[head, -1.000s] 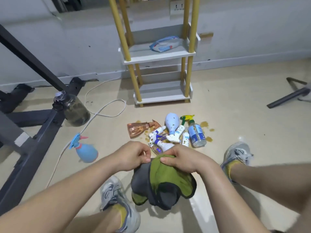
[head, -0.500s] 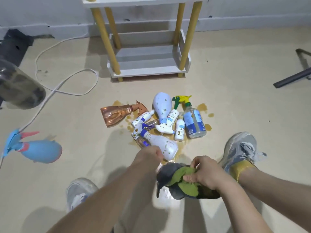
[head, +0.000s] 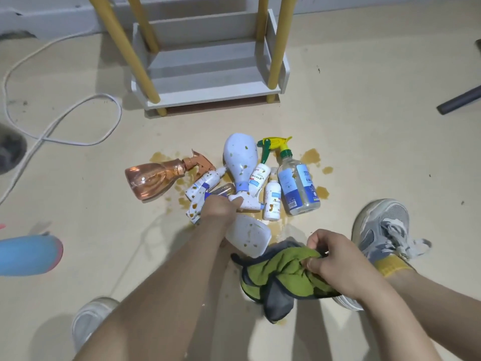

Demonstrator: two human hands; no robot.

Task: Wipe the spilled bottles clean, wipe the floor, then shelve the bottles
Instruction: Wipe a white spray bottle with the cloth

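- The left hand point(head: 218, 208) curls round the neck of a white bottle point(head: 247, 237) at the near edge of the pile. The right hand point(head: 331, 259) clenches a bunched cloth point(head: 281, 278) just beside the bottle's base.
- The white bottle is spattered with brown liquid — a wet neck could slip through the fingers on the lift, and a drop would land it back in the spill point(head: 311, 155).
- Its top end lies among the others. A pale blue bottle point(head: 240, 157) and small bottles point(head: 272, 201) sit right by the left hand, so a quick pull may roll them and smear more floor point(head: 364, 126).
- The cloth is wadded, with a loose grey corner trailing — used that way, it may push stains round rather than lift them.
- The wet patch reaches near the right shoe point(head: 382, 225); a step into it would track it about.
- The shelf point(head: 208, 92) stands behind the pile, and any bottle shelved with a stain left on it would dirty it.
- A clear bottle point(head: 298, 188) and a copper bottle point(head: 149, 178) lie on their sides in the wet. I cannot tell whether their tops seal, so they may leak more.
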